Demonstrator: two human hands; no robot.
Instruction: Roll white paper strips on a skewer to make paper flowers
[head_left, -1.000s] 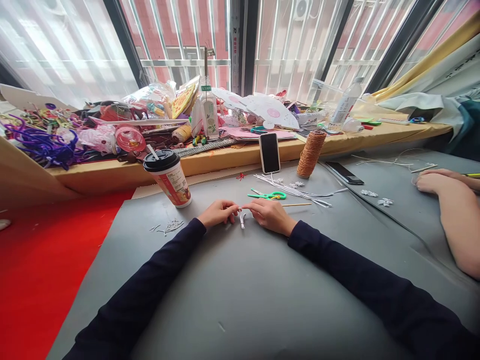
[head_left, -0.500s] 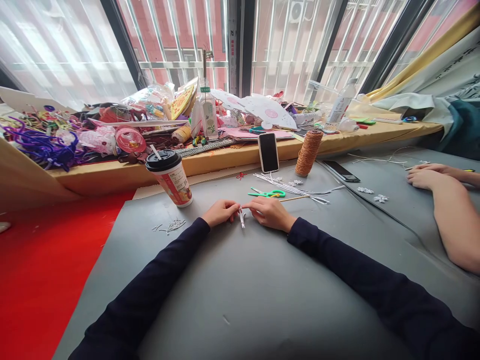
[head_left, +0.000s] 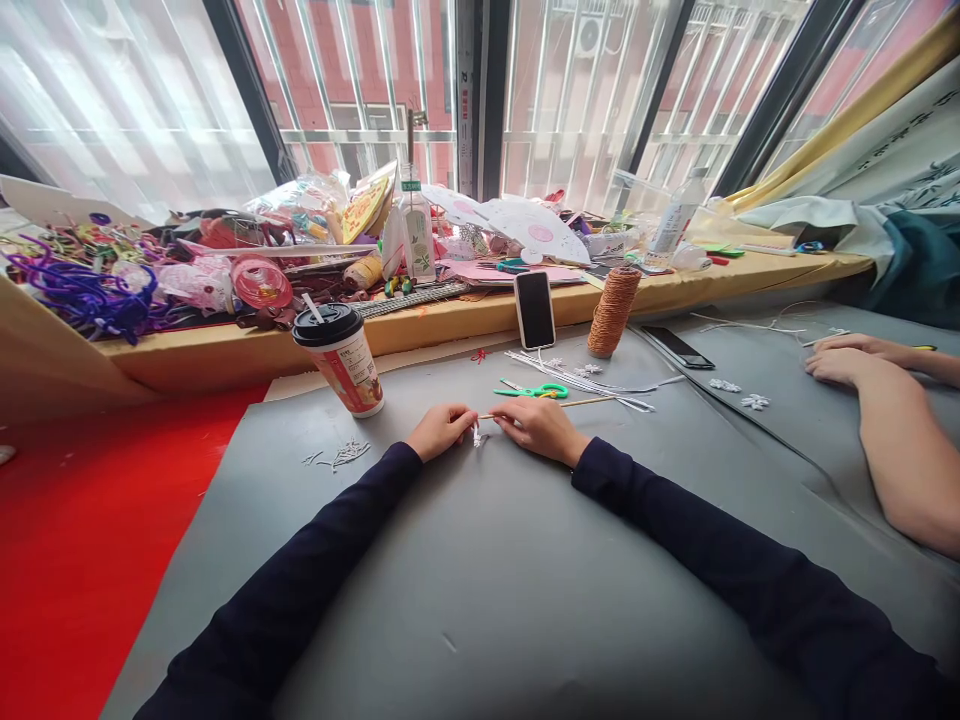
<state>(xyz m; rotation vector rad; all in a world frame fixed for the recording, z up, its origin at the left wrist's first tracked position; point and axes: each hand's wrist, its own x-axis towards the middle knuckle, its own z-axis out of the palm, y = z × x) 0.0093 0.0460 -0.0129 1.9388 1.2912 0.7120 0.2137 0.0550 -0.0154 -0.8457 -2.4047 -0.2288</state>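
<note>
My left hand [head_left: 439, 432] is closed in a pinch on a small white strip piece [head_left: 478, 437], whose short end hangs below the fingertips. Facing it, my right hand [head_left: 544, 428] is closed around a thin wooden stick [head_left: 486, 417]. The stick's tip reaches the white piece at my left fingertips, and its other end sticks out behind the right hand. Green-handled scissors [head_left: 553, 391] lie just beyond my right hand. Long white strips [head_left: 592, 383] are spread behind them. Exactly how the stick meets the white piece is too small to tell.
Left of my hands stand a lidded paper cup [head_left: 346, 370] and small white clippings [head_left: 349, 453]. Farther back are a phone [head_left: 535, 312] and a brown twine spool [head_left: 615, 312]. Another person's arm [head_left: 892, 430] rests at right, near white flower shapes [head_left: 755, 402]. Craft materials crowd the sill.
The stick's tip now shows between my hands, against the white piece. Less of the white piece hangs below my left fingers, and my right fingertips have drawn slightly back.
</note>
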